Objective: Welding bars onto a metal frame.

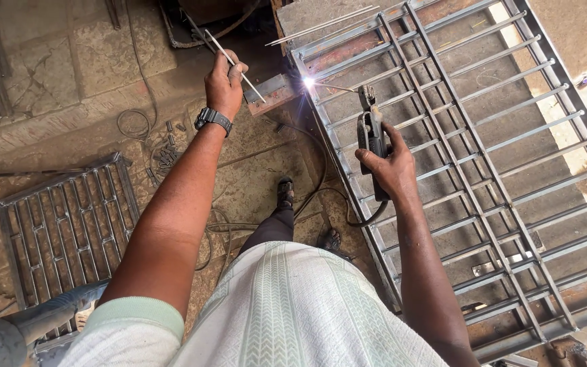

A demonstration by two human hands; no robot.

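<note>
Head view: right hand (392, 163) clamped on electrode holder (372, 139), arc (309, 82) at grille (484, 170) corner; left hand (224, 83) pinches spare rods (236, 63). Keep arc short, tip steady.

Two metal grilles (456, 156) (62, 231) — one electrode holder (373, 139) — two hands (224, 85) (392, 166)

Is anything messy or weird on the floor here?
Yes. Short metal offcuts lie scattered on the stone floor beside loose coiled wire. Above them, the left hand holds thin rods, and the right hand holds the electrode holder sparking at the metal grille.
</note>
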